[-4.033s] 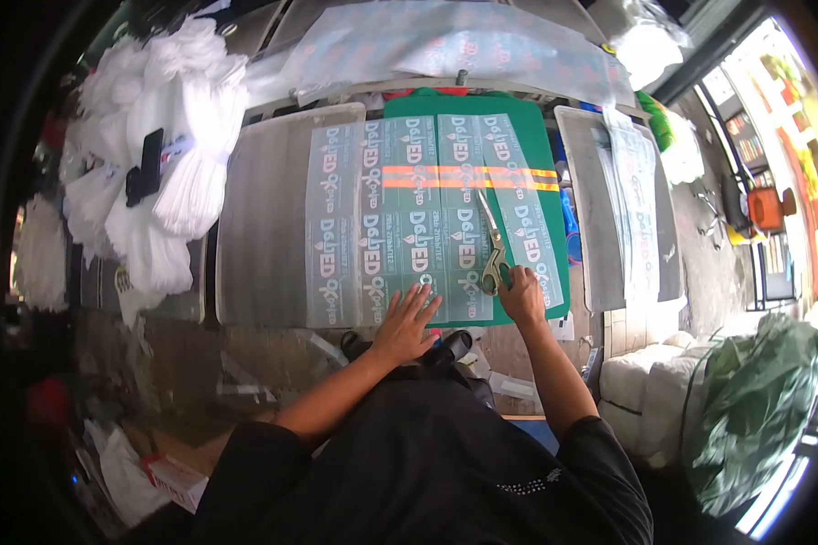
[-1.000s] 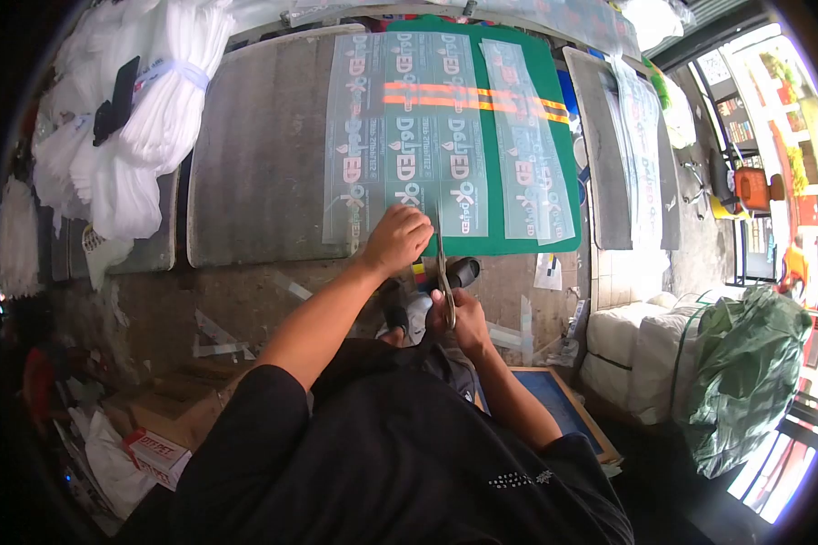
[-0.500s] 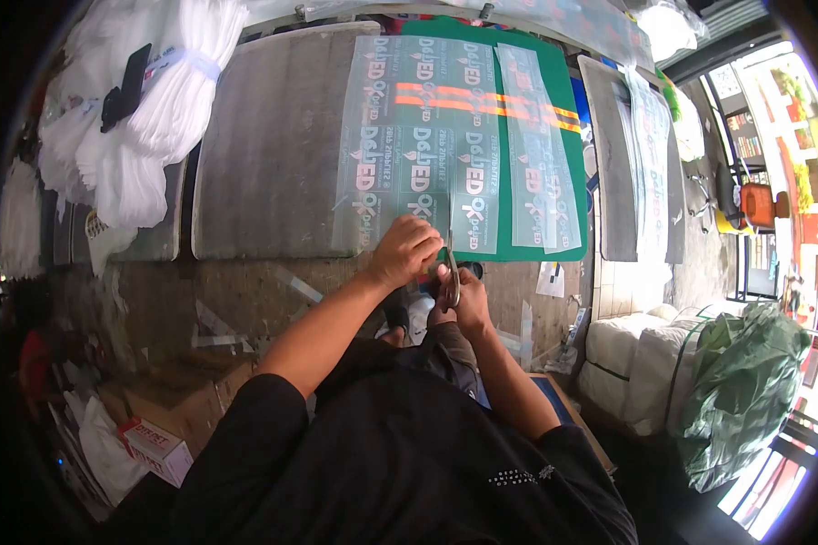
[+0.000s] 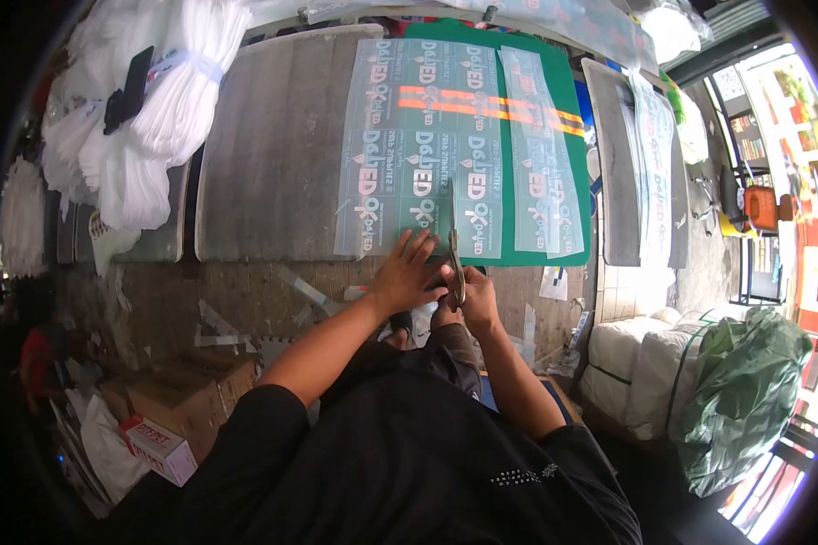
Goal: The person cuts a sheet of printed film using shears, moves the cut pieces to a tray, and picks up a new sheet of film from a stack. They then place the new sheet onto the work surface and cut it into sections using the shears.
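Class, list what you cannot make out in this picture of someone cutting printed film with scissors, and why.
Head view: handles of the scissors, hidden inside the right hand.
Head view: near edge of the printed film, partly covered by the left hand.
Head view: the film's small lettering, too small to read.
Head view: label on the red-and-white box, blurred near the lens edge.

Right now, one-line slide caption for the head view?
Left hand presses the printed transparent sheet flat while the right hand cuts into its near edge with scissors, over a green mat.
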`<state>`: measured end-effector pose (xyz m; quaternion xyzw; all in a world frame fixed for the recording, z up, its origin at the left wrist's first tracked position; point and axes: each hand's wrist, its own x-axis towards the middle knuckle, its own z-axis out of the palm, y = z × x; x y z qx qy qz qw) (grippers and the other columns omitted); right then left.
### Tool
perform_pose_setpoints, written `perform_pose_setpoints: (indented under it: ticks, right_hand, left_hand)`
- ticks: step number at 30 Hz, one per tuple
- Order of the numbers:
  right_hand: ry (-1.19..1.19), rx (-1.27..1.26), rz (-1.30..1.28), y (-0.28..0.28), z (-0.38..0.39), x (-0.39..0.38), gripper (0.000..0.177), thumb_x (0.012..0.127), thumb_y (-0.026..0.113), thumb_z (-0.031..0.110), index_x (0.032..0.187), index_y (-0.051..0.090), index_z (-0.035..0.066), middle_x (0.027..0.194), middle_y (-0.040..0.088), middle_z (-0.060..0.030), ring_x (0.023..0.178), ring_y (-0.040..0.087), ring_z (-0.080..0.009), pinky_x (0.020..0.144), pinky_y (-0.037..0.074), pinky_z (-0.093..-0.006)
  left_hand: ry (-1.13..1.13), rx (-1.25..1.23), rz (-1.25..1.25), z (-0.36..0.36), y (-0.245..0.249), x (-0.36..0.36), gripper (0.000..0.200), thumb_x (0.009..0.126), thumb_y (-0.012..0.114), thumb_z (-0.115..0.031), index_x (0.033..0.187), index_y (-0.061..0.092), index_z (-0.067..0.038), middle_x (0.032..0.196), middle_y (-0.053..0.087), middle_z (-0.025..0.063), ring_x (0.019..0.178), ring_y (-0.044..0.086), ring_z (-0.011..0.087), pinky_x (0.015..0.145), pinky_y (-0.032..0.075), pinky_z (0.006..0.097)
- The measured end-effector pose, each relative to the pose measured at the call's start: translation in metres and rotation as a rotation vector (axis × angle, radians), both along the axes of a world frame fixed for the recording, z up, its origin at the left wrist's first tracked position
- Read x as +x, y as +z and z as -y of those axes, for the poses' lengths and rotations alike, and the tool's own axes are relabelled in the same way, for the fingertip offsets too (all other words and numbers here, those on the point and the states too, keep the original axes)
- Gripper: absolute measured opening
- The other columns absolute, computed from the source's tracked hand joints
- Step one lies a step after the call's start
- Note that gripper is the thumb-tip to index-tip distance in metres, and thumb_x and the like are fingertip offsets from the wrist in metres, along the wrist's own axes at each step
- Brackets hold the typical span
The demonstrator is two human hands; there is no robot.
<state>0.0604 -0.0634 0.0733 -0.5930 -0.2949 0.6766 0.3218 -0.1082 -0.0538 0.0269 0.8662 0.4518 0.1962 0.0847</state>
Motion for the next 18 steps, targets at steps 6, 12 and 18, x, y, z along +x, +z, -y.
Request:
perform_pose_setpoints:
  ticks: [6, 12, 18]
  right_hand:
    - [0.027, -0.012, 0.043, 0.011, -0.003, 0.002, 0.046, 0.082, 0.074, 0.042, 0.087, 0.058, 0.0, 0.062, 0.056, -0.0006, 0.051, 0.052, -0.0074, 0.046, 0.04, -0.0216]
    - [0.012, -0.009, 0.037, 0.003, -0.002, 0.0, 0.047, 0.08, 0.076, 0.042, 0.087, 0.058, 0.0, 0.065, 0.059, -0.002, 0.055, 0.057, -0.008, 0.049, 0.042, -0.0201]
    - [0.049, 0.016, 0.089, -0.011, -0.01, 0.003, 0.046, 0.081, 0.076, 0.04, 0.088, 0.058, -0.001, 0.067, 0.061, -0.0029, 0.054, 0.056, -0.0078, 0.048, 0.043, -0.0208]
  left_hand:
    - [0.021, -0.011, -0.032, -0.001, 0.003, 0.015, 0.087, 0.067, 0.07, -0.05, 0.143, 0.04, -0.02, 0.129, 0.034, 0.0151, 0.13, 0.03, 0.0353, 0.109, 0.022, 0.058]
    - [0.055, 0.012, -0.002, -0.003, -0.003, 0.018, 0.094, 0.062, 0.073, -0.049, 0.144, 0.038, -0.019, 0.124, 0.036, 0.0158, 0.125, 0.033, 0.0378, 0.107, 0.025, 0.0595]
    - [0.035, -0.013, 0.038, -0.004, -0.001, 0.016, 0.088, 0.064, 0.074, -0.048, 0.141, 0.042, -0.019, 0.123, 0.038, 0.0163, 0.125, 0.034, 0.0372, 0.106, 0.026, 0.0596]
